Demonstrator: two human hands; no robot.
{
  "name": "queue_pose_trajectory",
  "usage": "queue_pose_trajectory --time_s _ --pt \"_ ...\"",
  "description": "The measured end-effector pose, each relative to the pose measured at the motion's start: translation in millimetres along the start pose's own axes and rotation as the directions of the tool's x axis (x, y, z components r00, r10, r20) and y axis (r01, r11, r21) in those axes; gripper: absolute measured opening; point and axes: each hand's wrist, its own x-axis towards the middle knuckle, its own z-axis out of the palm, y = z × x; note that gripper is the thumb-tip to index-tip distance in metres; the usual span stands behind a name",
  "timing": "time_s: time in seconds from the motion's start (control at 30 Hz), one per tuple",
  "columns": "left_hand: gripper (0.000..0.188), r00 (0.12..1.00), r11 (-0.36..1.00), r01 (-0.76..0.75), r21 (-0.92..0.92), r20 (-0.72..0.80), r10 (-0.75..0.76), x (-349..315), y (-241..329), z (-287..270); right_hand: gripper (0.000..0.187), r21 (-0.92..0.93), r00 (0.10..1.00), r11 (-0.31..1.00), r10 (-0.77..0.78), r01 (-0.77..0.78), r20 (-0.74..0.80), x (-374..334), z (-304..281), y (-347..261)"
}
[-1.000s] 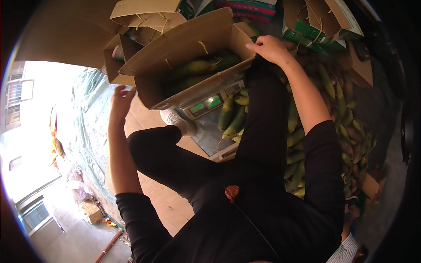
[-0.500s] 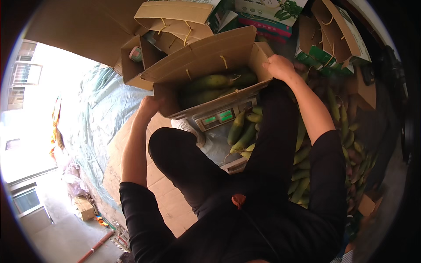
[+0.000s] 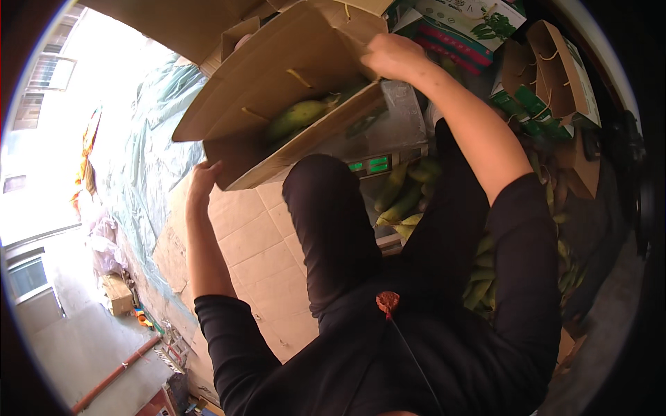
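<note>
An open cardboard box (image 3: 243, 97) with yellow cord handles is tilted in front of me, lower on its left. My left hand (image 3: 202, 182) is closed on its lower left corner. At the upper right end, my right hand (image 3: 397, 57) grips the box's edge with curled fingers. Inside lie long green radishes (image 3: 297, 119), partly hidden by the front wall. Just right of the box, a scale (image 3: 406, 114) with a clear-looking covered platform shows a lit green display (image 3: 378, 165). More green radishes (image 3: 401, 201) lie below the scale, between it and my right leg.
Flattened cardboard (image 3: 253, 236) covers the floor by my left knee. A crumpled bluish plastic sheet (image 3: 156, 132) lies farther left. Open boxes with cord handles (image 3: 548, 76) stand at the right, beside a printed green-and-white carton (image 3: 479, 21). Another radish heap (image 3: 482, 277) is beside my right thigh.
Both hands have moved the box off the scale, leftward, tipping its left end down. The scale's platform now shows. My left knee has shifted right.
</note>
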Motion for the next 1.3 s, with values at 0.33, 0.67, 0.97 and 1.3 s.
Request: queue_pose_trajectory --time_s 0.33,0.67,0.97,1.3 --pt "0.035 0.888 0.967 0.236 0.101 -0.427 -0.172 -173 -233 -74 0.027 -0.051 0.911 0.922 -0.368 0.383 0.185 -33 105 -183" --pt "0.027 0.631 0.675 0.735 0.06 -0.424 -0.65 -377 -367 -40 0.03 -0.086 0.59 0.784 -0.384 0.615 0.71 -152 247 -258" --pt "0.031 0.37 0.662 0.7 -0.269 -0.656 -0.657 -435 -382 -5 0.029 0.209 0.589 0.626 -0.779 0.751 0.215 -148 113 -230" --pt "0.027 0.716 0.877 0.044 0.479 -0.627 0.306 -255 -91 -26 0.02 0.468 0.98 0.865 -0.126 0.184 -0.153 -106 21 19"
